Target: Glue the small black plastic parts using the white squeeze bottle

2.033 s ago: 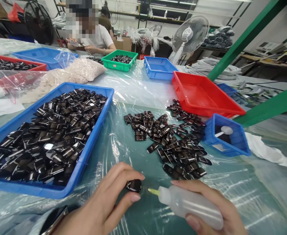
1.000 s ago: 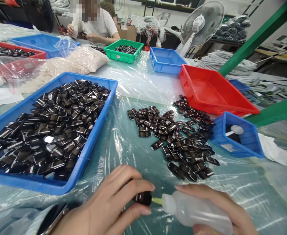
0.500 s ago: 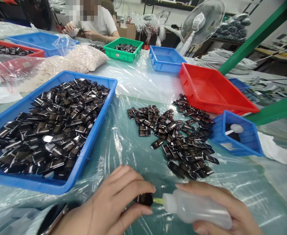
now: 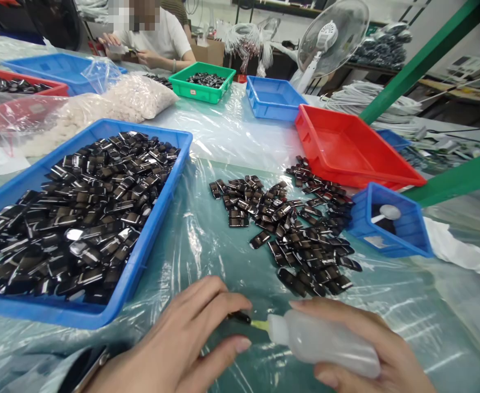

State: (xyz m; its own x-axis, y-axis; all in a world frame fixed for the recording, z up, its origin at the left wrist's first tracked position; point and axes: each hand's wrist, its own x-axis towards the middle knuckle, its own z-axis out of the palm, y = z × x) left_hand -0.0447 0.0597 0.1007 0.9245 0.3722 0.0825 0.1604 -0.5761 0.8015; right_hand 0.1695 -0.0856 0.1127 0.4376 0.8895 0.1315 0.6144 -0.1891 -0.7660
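At the bottom centre my left hand (image 4: 199, 333) holds a small glossy black piece (image 4: 240, 316) under its index finger; the thumb tip is a little below, apart from the piece. The piece shows nearly edge-on, and its rear is hidden by my fingers. My right hand (image 4: 371, 344) is wrapped round a translucent squeeze bottle (image 4: 325, 338), lying almost level. Its yellowish nozzle (image 4: 259, 325) points left and meets the end of the piece, or very nearly. Just beyond my hands lies a loose pile of similar black pieces (image 4: 297, 229).
A large blue tray (image 4: 158, 218) full of black pieces stands at left. To the right are a red tray (image 4: 358, 147) and a small blue bin (image 4: 412, 229) with a white scoop (image 4: 389, 212). Behind are a green tray (image 4: 199, 97), a fan (image 4: 328, 35) and a seated co-worker (image 4: 166, 43).
The black piece has turned from showing its broad face to nearly edge-on, and my left thumb has come away from it. My right hand and the bottle have shifted slightly left.
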